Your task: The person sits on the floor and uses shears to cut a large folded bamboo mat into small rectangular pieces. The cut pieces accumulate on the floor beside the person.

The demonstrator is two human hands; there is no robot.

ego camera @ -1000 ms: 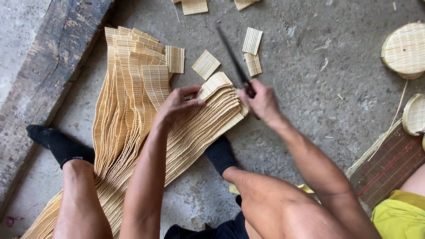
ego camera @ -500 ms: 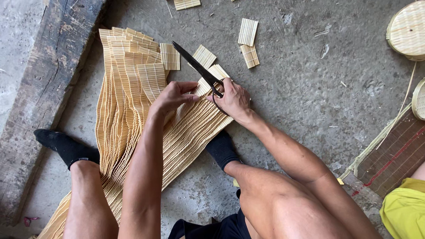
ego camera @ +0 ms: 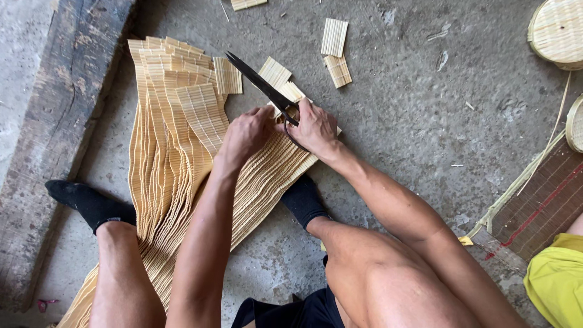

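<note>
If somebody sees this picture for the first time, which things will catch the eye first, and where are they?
At the centre, the right hand grips large black scissors, blades pointing up-left, while the left hand presses on a long stack of pale woven bamboo strips spread across the grey concrete floor. Small cut rectangular bamboo pieces lie scattered beyond the hands, and a round woven bamboo lid sits at the upper right.

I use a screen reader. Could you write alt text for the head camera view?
A seated person's right hand holds black scissors over a stack of woven bamboo strips on a concrete floor, while the left hand presses on the strips. Small cut pieces lie nearby.
</note>
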